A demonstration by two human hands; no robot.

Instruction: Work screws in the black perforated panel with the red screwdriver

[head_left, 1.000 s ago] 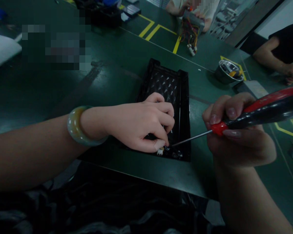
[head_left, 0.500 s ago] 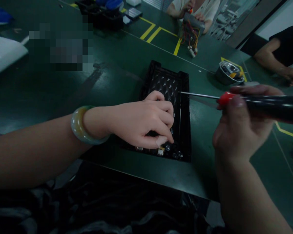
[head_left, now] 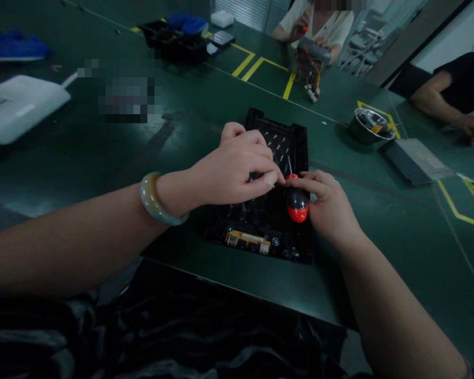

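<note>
The right hand (head_left: pixel 327 208) pinches a red-and-black screwdriver (head_left: pixel 297 205) by its collar, thin shaft held over a ribbed black plastic casing (head_left: pixel 288 142) on the green counter (head_left: pixel 102 147), while the left hand (head_left: pixel 231 171) bunches its fingers above the casing's middle, what they hold hidden (a stone bangle (head_left: pixel 154 200) circles that wrist). A connector board (head_left: pixel 247 241) already sits at the casing's near end, with no cover on yet.
</note>
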